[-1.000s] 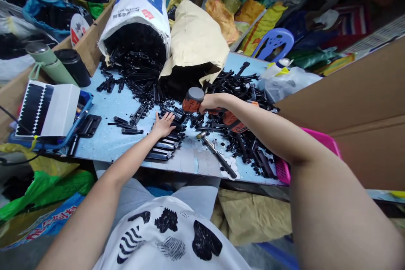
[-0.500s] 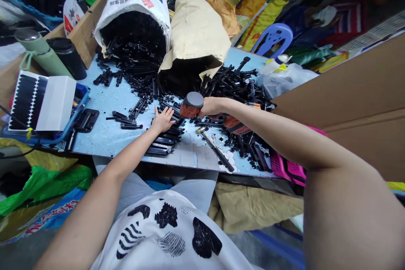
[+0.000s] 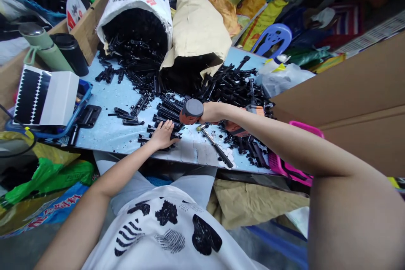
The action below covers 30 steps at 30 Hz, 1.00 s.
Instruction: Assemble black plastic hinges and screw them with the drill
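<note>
Far left: green bottle, then white box on blue tray. Left hand palm down, fingers spread fairly wide, over near part of a row of black parts on the blue tabletop. Next, orange power tool at the row's right side — gripped in right hand; its tip contact, cannot tell. Hammer lies near it — pink basket farther right.

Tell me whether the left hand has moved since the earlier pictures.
Yes: judged against the hammer lying in place, the left hand has come back toward the table's front edge.
</note>
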{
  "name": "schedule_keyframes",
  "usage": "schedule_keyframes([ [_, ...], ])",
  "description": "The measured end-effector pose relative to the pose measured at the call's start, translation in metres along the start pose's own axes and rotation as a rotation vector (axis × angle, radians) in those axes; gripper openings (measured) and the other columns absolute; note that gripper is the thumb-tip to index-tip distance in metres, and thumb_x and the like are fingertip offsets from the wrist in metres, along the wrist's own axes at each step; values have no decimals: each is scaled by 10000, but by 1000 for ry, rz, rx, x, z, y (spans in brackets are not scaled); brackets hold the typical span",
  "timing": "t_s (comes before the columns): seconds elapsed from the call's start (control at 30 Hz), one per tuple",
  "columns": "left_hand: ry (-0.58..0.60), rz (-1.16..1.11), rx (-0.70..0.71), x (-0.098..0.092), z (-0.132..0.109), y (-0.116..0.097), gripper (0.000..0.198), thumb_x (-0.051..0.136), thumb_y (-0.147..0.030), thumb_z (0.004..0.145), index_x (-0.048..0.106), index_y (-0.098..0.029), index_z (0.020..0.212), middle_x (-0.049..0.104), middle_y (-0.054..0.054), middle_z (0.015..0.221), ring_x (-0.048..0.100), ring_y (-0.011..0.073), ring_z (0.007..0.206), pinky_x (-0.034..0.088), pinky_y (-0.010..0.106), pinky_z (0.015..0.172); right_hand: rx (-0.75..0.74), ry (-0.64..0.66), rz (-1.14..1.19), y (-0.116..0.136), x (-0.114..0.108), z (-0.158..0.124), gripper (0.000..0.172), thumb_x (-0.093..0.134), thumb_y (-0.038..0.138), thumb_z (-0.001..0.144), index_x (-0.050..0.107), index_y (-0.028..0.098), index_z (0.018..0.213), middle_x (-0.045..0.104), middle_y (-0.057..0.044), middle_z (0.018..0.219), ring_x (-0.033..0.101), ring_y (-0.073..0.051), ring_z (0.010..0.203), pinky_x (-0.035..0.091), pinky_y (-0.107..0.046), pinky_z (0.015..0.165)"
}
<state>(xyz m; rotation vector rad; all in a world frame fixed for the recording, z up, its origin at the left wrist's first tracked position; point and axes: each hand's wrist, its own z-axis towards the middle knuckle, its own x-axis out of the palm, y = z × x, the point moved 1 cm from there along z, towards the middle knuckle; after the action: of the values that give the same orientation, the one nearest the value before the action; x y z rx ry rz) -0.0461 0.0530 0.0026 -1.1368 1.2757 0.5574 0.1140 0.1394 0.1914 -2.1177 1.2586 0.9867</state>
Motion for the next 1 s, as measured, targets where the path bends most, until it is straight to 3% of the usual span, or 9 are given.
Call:
schedule_keyframes([
  [0.17,20,55,84,6,-30,-4,897,388,-676,813,243,-56,1443,166,179,1522,103,302,1421,70,486,1146,54,-2,-163,19,2,-21,375,640,393,630,707,135,893,683,-116,846,638,-254,786,432,-277,609],
  [0.3,-99,149,70,14,-51,-7,798,490,-513,839,235,-59,1443,186,178,1519,108,296,1421,49,487,1146,1,59,-135,28,8,-31,324,629,361,634,709,149,865,685,-93,819,639,-226,731,415,-262,569],
  [0.47,-157,173,58,17,-49,-10,775,510,-487,837,274,-39,1424,250,197,1495,146,295,1413,68,462,1151,-4,69,-175,36,18,-27,366,615,345,637,702,119,911,688,-116,849,644,-232,738,419,-261,577],
  [0.63,-204,152,62,17,-50,-10,731,527,-447,832,325,-35,1402,295,206,1474,192,305,1400,108,478,1142,-22,0,-222,49,20,-47,392,599,410,663,704,149,935,689,-126,903,647,-267,813,431,-285,610],
  [0.83,-187,82,101,30,-46,-2,656,521,-422,834,381,-111,1395,361,179,1447,212,336,1389,90,542,1133,-72,101,-144,73,15,-57,340,625,327,642,713,150,919,690,-116,889,647,-265,797,438,-293,636],
  [1.0,-181,117,62,28,-44,6,695,462,-381,852,269,-49,1432,240,189,1501,155,303,1410,120,485,1146,-176,161,19,75,52,-54,330,647,319,634,706,145,909,695,-94,865,640,-227,760,416,-246,587],
])
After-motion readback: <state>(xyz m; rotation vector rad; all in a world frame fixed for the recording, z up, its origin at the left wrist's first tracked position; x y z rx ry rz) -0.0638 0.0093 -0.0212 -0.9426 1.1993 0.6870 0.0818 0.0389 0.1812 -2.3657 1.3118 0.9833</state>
